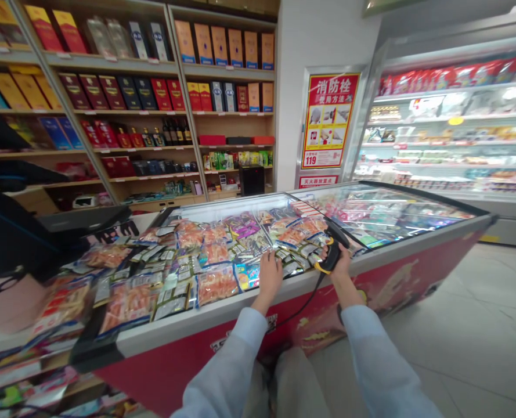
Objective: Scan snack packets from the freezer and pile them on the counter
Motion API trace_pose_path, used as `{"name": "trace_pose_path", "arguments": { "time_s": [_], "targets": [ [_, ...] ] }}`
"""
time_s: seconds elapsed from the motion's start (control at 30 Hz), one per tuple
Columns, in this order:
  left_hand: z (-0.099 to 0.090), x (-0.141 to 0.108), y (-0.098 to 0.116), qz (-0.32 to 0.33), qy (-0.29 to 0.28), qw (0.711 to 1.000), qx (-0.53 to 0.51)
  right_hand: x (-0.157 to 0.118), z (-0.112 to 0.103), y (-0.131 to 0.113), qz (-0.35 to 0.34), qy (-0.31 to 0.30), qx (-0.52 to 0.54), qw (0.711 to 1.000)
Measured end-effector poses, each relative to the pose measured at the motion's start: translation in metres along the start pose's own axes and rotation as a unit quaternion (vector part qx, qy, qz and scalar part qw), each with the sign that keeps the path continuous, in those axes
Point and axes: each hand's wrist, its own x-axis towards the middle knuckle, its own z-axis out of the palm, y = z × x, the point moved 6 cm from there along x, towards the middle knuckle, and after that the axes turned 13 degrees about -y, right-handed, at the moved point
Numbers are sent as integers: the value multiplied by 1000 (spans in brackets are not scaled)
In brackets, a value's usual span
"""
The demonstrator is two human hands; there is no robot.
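My right hand [341, 261] is wrapped round a black and yellow handheld scanner [334, 247], whose cord hangs down in front of the freezer. To its left, my left hand [270, 270] rests with fingers apart on or just above the packets near the front edge, beside a blue and yellow packet [248, 276]. Nothing shows in its grip. Clear packs of orange-pink food [217, 284] and silver-green packets [174, 300] are spread over the chest freezer [188, 325].
Behind the freezer stand shelves of boxes and bottles [122, 93]. A lit display fridge [449, 128] is at the right. Dark equipment [9, 232] and a pink container [14, 305] are at the left. A red poster [327, 119] hangs on the wall.
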Motion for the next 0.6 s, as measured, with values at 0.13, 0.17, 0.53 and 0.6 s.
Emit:
{"name": "trace_pose_path", "arguments": {
  "time_s": [0.13,0.17,0.53,0.6],
  "targets": [
    [1,0,1,5,-10,1000,14,-1,0,-1,3,-10,-4,1000],
    [2,0,2,6,-17,1000,20,-1,0,-1,4,-9,-4,1000],
    [32,11,20,10,-104,986,131,-1,-3,-1,-7,11,-3,1000],
    [39,15,28,7,-105,985,135,0,-3,-1,-10,4,2,1000]
  ]
}}
